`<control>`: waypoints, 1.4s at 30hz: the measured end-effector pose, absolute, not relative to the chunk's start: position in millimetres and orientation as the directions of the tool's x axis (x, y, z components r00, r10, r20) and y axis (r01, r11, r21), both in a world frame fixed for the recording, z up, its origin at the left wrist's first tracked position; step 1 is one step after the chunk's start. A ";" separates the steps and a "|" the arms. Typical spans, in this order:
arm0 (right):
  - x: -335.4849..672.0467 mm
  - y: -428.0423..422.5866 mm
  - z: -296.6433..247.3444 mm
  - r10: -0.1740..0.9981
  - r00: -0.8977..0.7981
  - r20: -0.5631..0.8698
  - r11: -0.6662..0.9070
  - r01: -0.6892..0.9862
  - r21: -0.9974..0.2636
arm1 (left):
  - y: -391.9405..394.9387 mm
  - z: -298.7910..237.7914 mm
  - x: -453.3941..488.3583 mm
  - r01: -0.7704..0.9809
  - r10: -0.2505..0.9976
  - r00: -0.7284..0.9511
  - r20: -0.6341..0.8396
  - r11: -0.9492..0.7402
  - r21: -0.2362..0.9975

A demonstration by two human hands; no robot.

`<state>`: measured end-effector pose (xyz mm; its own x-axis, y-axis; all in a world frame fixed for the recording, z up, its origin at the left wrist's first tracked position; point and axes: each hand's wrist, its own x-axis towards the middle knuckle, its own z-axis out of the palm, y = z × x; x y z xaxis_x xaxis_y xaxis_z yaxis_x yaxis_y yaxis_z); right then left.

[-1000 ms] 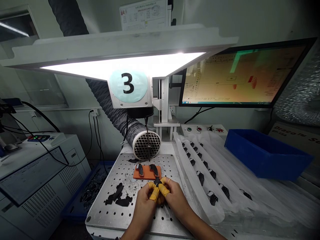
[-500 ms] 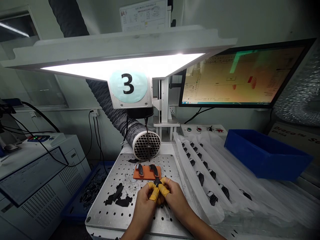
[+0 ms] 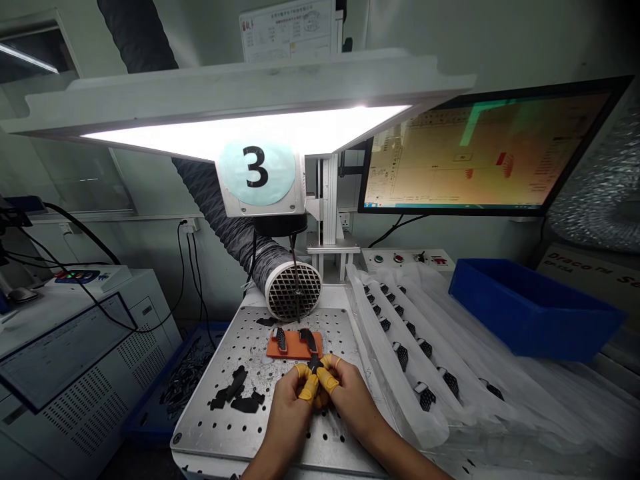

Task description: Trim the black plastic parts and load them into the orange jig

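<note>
My left hand (image 3: 295, 400) and my right hand (image 3: 343, 387) meet over the perforated metal plate (image 3: 280, 433), with yellow covers on several fingertips. Both are closed in a pinch on one small black piece (image 3: 315, 363), mostly hidden by the fingers. Just beyond them lies an orange block (image 3: 293, 349). It carries a black patterned part (image 3: 280, 340) on its left and a black curved part (image 3: 308, 340) on its right. Left of my left hand, several black scraps (image 3: 237, 390) lie loose on the plate.
A round grilled duct mouth (image 3: 293, 291) stands behind the block, under a machine head (image 3: 260, 177) marked 3. At right, several black parts (image 3: 401, 357) lie in rows on white wrapping (image 3: 370, 333), near a blue bin (image 3: 530, 313). A blue crate (image 3: 150, 420) sits at lower left.
</note>
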<state>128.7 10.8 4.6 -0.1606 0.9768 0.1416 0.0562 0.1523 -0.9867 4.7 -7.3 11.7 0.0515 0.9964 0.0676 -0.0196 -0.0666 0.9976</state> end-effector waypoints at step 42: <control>127.3 8.5 10.8 0.976 -0.175 0.127 0.135 0.039 -0.990 | -6.4 9.7 4.9 -0.049 0.995 0.069 0.075 -0.072 0.996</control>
